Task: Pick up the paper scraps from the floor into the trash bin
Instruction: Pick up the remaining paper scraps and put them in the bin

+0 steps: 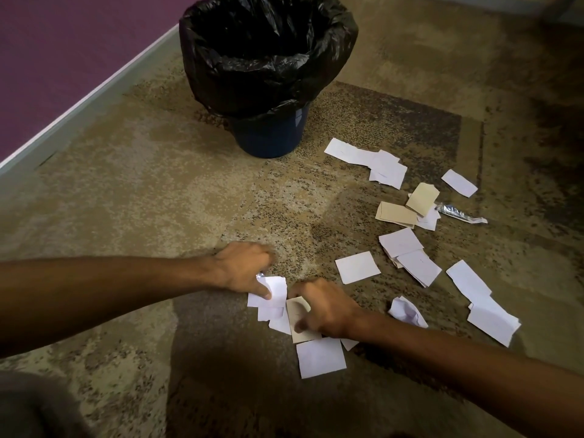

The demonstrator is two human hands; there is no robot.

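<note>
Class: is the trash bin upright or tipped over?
Upright. The bin stands on its base on the carpet, liner mouth open upward.

Both hands [284,289] on floor scraps [278,306]

Dim, warm indoor light. Around the trash bin [268,74] the carpet [142,184] is brightest; its black liner carries small glints. Nearer the camera than the bin, a broad soft shadow darkens the carpet under the arms. Corners fall dark and soft, the top right one smeared. The skirting line left of the bin bows with wide-angle distortion.
</note>
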